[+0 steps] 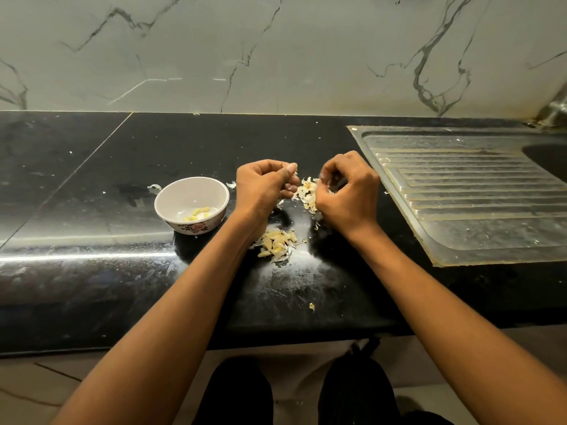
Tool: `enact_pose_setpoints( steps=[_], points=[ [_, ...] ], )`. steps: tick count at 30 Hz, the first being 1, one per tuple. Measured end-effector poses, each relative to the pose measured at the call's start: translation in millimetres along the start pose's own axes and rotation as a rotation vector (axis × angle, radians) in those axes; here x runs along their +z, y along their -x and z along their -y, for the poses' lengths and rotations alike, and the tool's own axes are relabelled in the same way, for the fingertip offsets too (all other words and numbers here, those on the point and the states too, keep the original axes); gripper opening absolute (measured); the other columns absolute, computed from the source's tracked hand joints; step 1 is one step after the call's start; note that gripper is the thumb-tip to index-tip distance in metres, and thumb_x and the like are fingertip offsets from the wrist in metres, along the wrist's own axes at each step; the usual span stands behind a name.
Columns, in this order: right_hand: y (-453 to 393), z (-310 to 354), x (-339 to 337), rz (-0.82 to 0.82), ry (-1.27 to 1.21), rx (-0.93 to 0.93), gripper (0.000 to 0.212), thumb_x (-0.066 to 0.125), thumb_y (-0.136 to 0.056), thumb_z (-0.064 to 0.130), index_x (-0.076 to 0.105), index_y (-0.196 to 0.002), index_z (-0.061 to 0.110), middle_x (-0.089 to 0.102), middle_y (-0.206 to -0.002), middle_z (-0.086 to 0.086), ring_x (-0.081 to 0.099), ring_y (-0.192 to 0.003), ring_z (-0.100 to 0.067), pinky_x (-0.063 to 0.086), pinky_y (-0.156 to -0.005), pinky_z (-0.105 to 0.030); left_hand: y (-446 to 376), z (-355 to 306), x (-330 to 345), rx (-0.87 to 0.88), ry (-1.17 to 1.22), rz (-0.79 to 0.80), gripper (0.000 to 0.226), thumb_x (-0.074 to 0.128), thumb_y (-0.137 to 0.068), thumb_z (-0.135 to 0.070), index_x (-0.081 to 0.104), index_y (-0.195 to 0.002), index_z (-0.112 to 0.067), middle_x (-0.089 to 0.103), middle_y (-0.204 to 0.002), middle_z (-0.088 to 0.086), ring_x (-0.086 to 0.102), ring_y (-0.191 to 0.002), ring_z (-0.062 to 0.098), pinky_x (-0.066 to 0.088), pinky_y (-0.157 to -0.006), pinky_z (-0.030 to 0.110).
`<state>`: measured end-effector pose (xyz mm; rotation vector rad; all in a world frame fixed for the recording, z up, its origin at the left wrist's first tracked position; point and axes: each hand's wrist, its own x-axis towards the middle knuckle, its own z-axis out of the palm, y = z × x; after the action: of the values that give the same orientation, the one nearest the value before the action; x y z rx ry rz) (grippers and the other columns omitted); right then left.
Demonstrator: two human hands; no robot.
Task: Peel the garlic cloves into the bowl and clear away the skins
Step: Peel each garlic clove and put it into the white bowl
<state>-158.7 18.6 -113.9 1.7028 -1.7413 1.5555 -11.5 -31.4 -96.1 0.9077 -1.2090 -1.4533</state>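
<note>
Counter: a black polished stone countertop (92, 210) is running across the view, dusted with pale flecks and smears near its front edge.
Wall: a grey marble-look backsplash (276, 50) with dark veins is rising behind the counter.
Drainboard: a ribbed steel drainboard (460, 191) is lying set into the counter at the right, with the dark sink basin (549, 157) showing at the frame edge.
Floor: pale tiles and two dark feet are showing below the counter edge.
Bowl: a small white bowl (171, 194) with a flower pattern on its outside is sitting on the counter just left of the left hand, holding a few peeled yellow cloves (197, 213) at its bottom.
Unpeeled pile: garlic cloves (277, 242) mixed with skins are lying on the counter under the left wrist, near the bowl.
Skins: papery garlic skins (307, 191) are lying bunched between the two hands.
Left hand (265, 187): fingers are curling inward, thumb pressing toward the fingertips; what it is pinching cannot be told.
Right hand (348, 187): fingers are curling and picking at the skins; whether a clove is inside cannot be told.
</note>
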Motion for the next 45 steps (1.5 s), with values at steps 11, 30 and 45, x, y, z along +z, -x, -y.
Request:
enact_pose_setpoints(
  steps=[11, 30, 45],
  points=[
    [-2.2, 0.9, 2.3, 0.083, -0.14, -0.002, 0.018, 0.077, -0.077, 0.003, 0.081, -0.092, 0.013, 0.076, -0.085, 0.002, 0.066, -0.066, -0.006, 0.049, -0.063, -0.011, -6.7, 6.9, -0.8, 0.068, -0.061, 0.028, 0.018, 0.065, -0.1, -0.016, 0.076, -0.091, -0.004, 0.066, -0.07, 0.001, 0.055, -0.06, 0.009, 0.047, -0.057, 0.019],
    [-1.5, 9.0, 1.5, 0.132, -0.262, 0.154, 0.006, 0.078, -0.081, 0.016, 0.082, -0.084, 0.013, 0.077, -0.08, 0.004, 0.07, -0.066, -0.008, 0.055, -0.062, -0.021, -2.9, 8.8, -2.0, 0.168, -0.149, 0.108, 0.016, 0.076, -0.085, 0.004, 0.08, -0.094, -0.009, 0.078, -0.087, 0.008, 0.067, -0.078, 0.016, 0.055, -0.072, 0.03],
    [-3.6, 11.0, 1.3, 0.09, -0.351, 0.259, 0.004, 0.08, -0.082, 0.01, 0.082, -0.079, 0.011, 0.076, -0.073, 0.005, 0.071, -0.064, -0.007, 0.057, -0.061, -0.024, 0.2, 7.2, 0.6, 0.267, -0.325, 0.029, 0.012, 0.079, -0.081, 0.003, 0.081, -0.089, -0.004, 0.078, -0.077, 0.009, 0.068, -0.063, 0.007, 0.054, -0.064, 0.024]
  ],
)
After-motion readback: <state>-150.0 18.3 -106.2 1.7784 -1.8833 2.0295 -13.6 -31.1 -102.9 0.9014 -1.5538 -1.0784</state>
